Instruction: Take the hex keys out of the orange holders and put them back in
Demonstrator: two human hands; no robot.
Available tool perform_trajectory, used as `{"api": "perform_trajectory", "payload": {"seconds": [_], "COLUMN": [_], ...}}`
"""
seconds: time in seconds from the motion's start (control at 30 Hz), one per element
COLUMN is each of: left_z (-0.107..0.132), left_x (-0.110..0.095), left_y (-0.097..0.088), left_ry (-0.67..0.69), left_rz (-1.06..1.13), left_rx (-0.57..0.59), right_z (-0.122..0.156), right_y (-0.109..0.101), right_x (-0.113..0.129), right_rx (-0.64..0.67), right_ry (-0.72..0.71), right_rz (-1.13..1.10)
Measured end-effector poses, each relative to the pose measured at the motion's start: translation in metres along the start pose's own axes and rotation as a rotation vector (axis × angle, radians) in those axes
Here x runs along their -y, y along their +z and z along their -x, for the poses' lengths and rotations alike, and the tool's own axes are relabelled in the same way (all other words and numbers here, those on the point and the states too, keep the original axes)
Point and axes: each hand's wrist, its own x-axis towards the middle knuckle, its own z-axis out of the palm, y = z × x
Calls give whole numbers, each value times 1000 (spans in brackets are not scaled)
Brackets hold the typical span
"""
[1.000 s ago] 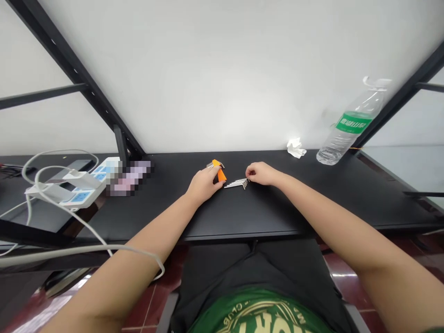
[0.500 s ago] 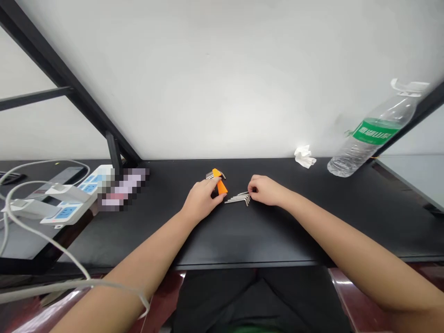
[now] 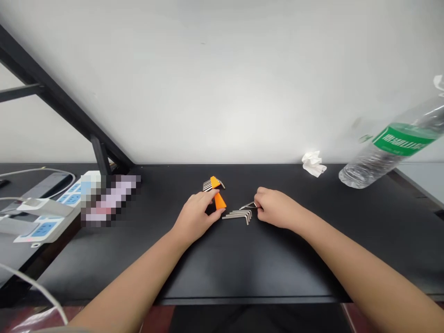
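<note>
Mid-frame, an orange holder [image 3: 220, 202] is clamped between thumb and forefinger of the left hand [image 3: 193, 215]. Just right, L-shaped hex keys [image 3: 236, 216] lie near the right hand [image 3: 276, 208], its fingertips closed on a thin key [image 3: 247, 205]. Black tabletop [image 3: 256, 268] spreads down to its front edge, low in frame, power strip [image 3: 72, 199] far left.

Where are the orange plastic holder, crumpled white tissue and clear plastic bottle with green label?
Orange plastic holder [image 3: 219, 202]: head view, its flared near end.
Crumpled white tissue [image 3: 313, 163]: head view, its middle.
Clear plastic bottle with green label [image 3: 398, 139]: head view, the label.
</note>
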Motion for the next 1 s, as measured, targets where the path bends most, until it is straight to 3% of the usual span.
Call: {"api": "perform_trajectory", "payload": {"seconds": [0.1, 0.23, 0.33, 0.4, 0.5, 0.73, 0.87, 1.0], "left_z": [-2, -5, -7, -7, -7, -6, -5, -3], "left_x": [3, 7, 8, 7, 6, 4, 0, -5], "left_y": [-2, -12, -19, -21, -19, -13, -14, -21], "left_ry": [14, 49, 33, 25, 20, 22, 11, -35], "left_rz": [36, 87, 123, 174, 256, 334, 358, 353], "left_rx": [-14, 69, 141, 156, 146, 147, 125, 116], "right_z": [-2, -5, -3, -1, -1, 0, 7, 8], "right_y": [1, 3, 5, 9, 18, 27, 22, 17], "right_x": [-18, -34, -21, -4, 20, 28, 15, 5], "right_rx": [-17, -67, -185, -181, -156, -122, -124, -249], "right_ry": [46, 131, 44, -128, -312, -291, -249, -253], "right_rz": [-8, 13, -39, -106, -24, 94, -13, -217]}}
